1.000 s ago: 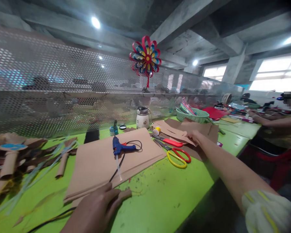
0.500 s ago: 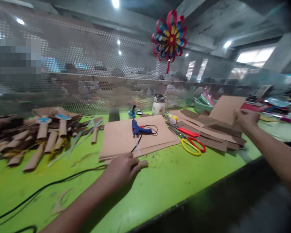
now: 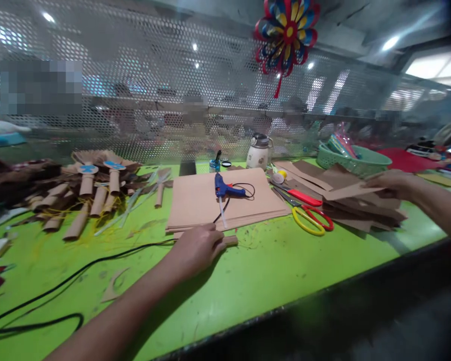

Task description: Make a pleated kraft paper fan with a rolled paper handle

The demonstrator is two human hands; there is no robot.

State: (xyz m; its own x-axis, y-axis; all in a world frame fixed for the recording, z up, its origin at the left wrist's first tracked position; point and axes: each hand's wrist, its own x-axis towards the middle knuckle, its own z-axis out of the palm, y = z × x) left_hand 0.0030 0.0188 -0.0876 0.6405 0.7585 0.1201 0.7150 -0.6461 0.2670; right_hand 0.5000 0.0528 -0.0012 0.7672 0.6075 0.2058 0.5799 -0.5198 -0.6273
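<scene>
My left hand (image 3: 200, 250) is closed over a narrow piece of brown paper (image 3: 231, 240), folded or rolled, at the front edge of a stack of brown paper sheets (image 3: 188, 200). On that stack lies a blue glue gun (image 3: 229, 190) with a white glue stick. To the right, my right hand (image 3: 393, 184) pinches the edge of a brown paper sheet (image 3: 351, 191), held nearly flat over a pile of darker brown paper pieces (image 3: 348, 215). Scissors (image 3: 311, 220) with red and yellow handles rest between the stack and the pile.
Brown paper tubes (image 3: 77, 220) with frilled tops crowd the left side. A black cord (image 3: 97, 261) crosses the green table (image 3: 225, 301). At the back stand a lidded cup (image 3: 258, 153), a small blue bottle (image 3: 215, 164) and a green basket (image 3: 374, 159). A metal mesh screen (image 3: 143, 110) rises behind.
My right hand has lowered the brown paper sheet from raised and tilted to nearly flat over the pile. My left hand keeps its place on the narrow paper piece. The view has shifted slightly.
</scene>
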